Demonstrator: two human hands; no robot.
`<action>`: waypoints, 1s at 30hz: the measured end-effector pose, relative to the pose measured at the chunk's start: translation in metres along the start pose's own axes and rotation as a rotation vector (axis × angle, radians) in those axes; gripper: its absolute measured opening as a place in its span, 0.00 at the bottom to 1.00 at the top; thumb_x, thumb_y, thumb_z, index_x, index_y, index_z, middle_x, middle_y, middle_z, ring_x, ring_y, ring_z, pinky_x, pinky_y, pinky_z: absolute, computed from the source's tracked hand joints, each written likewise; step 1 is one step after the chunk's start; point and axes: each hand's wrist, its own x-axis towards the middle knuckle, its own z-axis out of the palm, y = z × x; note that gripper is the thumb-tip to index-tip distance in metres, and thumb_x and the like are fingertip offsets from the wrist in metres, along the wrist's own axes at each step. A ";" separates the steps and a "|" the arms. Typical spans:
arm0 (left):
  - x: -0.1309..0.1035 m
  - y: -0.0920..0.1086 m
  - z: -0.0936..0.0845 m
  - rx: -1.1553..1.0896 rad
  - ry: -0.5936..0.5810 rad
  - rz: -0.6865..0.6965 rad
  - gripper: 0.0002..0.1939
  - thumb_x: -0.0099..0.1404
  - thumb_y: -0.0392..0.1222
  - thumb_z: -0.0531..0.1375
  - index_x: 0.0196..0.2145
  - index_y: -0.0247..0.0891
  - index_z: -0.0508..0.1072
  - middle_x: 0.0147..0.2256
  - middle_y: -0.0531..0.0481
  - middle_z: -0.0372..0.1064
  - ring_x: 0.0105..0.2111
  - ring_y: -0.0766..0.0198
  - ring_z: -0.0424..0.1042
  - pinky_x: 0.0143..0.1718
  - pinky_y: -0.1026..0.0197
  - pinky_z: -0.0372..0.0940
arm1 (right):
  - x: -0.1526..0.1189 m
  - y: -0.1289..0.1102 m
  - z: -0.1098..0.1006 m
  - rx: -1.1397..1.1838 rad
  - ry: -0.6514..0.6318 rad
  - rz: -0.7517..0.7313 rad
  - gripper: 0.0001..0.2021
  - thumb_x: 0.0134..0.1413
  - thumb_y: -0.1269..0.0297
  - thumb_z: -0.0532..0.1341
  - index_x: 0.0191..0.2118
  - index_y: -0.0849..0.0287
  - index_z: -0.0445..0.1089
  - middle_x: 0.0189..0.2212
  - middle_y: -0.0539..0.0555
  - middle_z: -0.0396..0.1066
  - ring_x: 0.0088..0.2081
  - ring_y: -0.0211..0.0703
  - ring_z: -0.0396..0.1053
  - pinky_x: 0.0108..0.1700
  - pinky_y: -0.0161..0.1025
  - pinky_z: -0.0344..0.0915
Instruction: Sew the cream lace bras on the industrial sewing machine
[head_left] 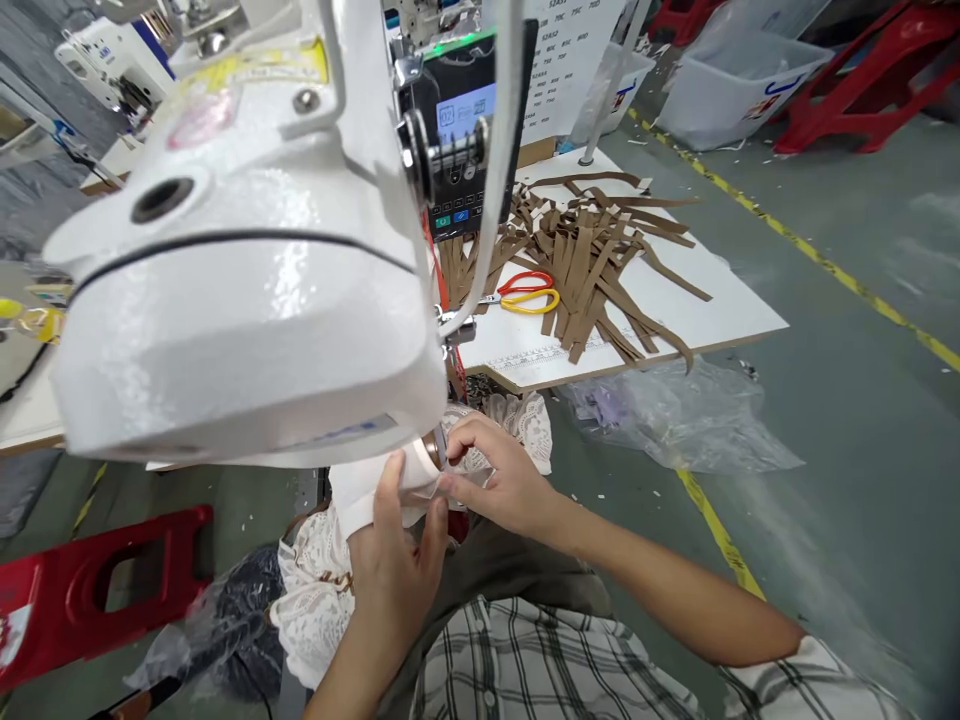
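Note:
Under the head of a white sewing machine (247,350), both my hands are at a white lace garment (367,487). My right hand (506,480) pinches the garment's edge between thumb and curled fingers, close to the metal parts below the machine head. My left hand (397,565) grips the smooth white cloth from the near side, its index finger lying along the top and thumb near the edge. Lace ruffles (311,590) hang down at the left, and more lace (529,425) shows beyond my right hand. The needle area is mostly hidden by the machine head.
Brown fabric strips (581,260) lie heaped on the white tabletop (720,300), beside scissors (529,292) with red and yellow handles. A control panel (465,130) stands behind the machine. Red stools (97,590) and a plastic bin (735,90) stand around; clear plastic (690,415) lies at right.

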 end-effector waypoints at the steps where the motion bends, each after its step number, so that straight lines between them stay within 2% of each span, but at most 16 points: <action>1: 0.000 0.000 0.000 0.002 -0.005 -0.018 0.29 0.69 0.47 0.58 0.63 0.35 0.56 0.45 0.36 0.75 0.37 0.53 0.78 0.30 0.59 0.70 | 0.000 0.000 0.000 0.003 -0.001 0.002 0.09 0.57 0.58 0.64 0.36 0.55 0.64 0.34 0.52 0.65 0.37 0.43 0.64 0.41 0.41 0.62; 4: 0.000 0.003 0.000 -0.003 -0.014 -0.058 0.29 0.69 0.49 0.57 0.63 0.35 0.56 0.42 0.38 0.76 0.35 0.54 0.78 0.27 0.60 0.69 | 0.000 -0.001 -0.001 0.010 -0.002 0.009 0.10 0.56 0.58 0.64 0.36 0.56 0.64 0.34 0.51 0.65 0.37 0.42 0.64 0.40 0.40 0.62; 6: 0.001 0.005 -0.001 -0.010 -0.027 -0.089 0.30 0.69 0.50 0.56 0.63 0.35 0.56 0.41 0.39 0.76 0.31 0.56 0.77 0.25 0.61 0.67 | -0.001 -0.001 -0.002 0.014 -0.001 0.011 0.09 0.56 0.59 0.64 0.36 0.56 0.64 0.34 0.51 0.65 0.37 0.41 0.64 0.40 0.39 0.61; 9: 0.002 0.010 -0.003 0.011 -0.056 -0.157 0.30 0.69 0.53 0.55 0.63 0.35 0.57 0.39 0.41 0.76 0.17 0.65 0.68 0.21 0.62 0.63 | -0.002 0.000 -0.002 0.025 -0.001 0.012 0.10 0.56 0.60 0.65 0.37 0.56 0.64 0.34 0.50 0.65 0.36 0.41 0.64 0.39 0.38 0.61; 11: 0.003 0.013 -0.004 0.023 -0.065 -0.202 0.31 0.69 0.54 0.55 0.63 0.35 0.58 0.39 0.41 0.76 0.13 0.69 0.63 0.19 0.63 0.60 | -0.002 0.000 -0.002 0.040 -0.007 0.024 0.10 0.56 0.59 0.65 0.36 0.56 0.64 0.34 0.50 0.65 0.36 0.40 0.64 0.39 0.38 0.61; 16: 0.004 0.014 -0.002 0.016 -0.055 -0.210 0.31 0.69 0.55 0.55 0.63 0.34 0.58 0.41 0.38 0.75 0.19 0.64 0.69 0.19 0.64 0.60 | -0.003 0.002 -0.004 0.056 -0.024 0.057 0.10 0.56 0.59 0.65 0.37 0.56 0.64 0.34 0.50 0.64 0.36 0.40 0.63 0.39 0.38 0.62; 20: 0.006 0.009 0.001 0.015 -0.015 -0.167 0.33 0.68 0.54 0.55 0.64 0.34 0.56 0.44 0.35 0.74 0.33 0.52 0.76 0.25 0.59 0.66 | -0.001 0.001 -0.006 0.072 -0.028 0.070 0.10 0.56 0.59 0.64 0.37 0.56 0.64 0.35 0.50 0.65 0.36 0.40 0.64 0.39 0.37 0.62; 24: 0.005 0.005 0.003 0.054 0.001 -0.152 0.40 0.67 0.55 0.57 0.67 0.31 0.48 0.51 0.28 0.69 0.42 0.43 0.76 0.32 0.52 0.71 | -0.006 -0.006 -0.008 0.047 -0.032 0.097 0.11 0.55 0.57 0.64 0.38 0.56 0.65 0.35 0.51 0.67 0.37 0.41 0.65 0.40 0.38 0.61; 28: -0.022 0.010 0.012 0.008 -0.033 -0.083 0.42 0.68 0.51 0.56 0.69 0.31 0.40 0.55 0.26 0.66 0.42 0.43 0.77 0.34 0.50 0.73 | -0.024 -0.012 -0.002 0.048 -0.057 0.190 0.15 0.54 0.53 0.65 0.41 0.57 0.67 0.38 0.52 0.69 0.39 0.44 0.66 0.41 0.38 0.61; 30: -0.046 0.018 0.019 -0.028 -0.067 0.001 0.43 0.68 0.49 0.57 0.70 0.32 0.37 0.59 0.26 0.62 0.48 0.43 0.75 0.40 0.48 0.74 | -0.035 -0.014 0.003 0.151 -0.083 0.283 0.14 0.57 0.53 0.63 0.42 0.58 0.68 0.36 0.52 0.70 0.38 0.43 0.66 0.39 0.37 0.61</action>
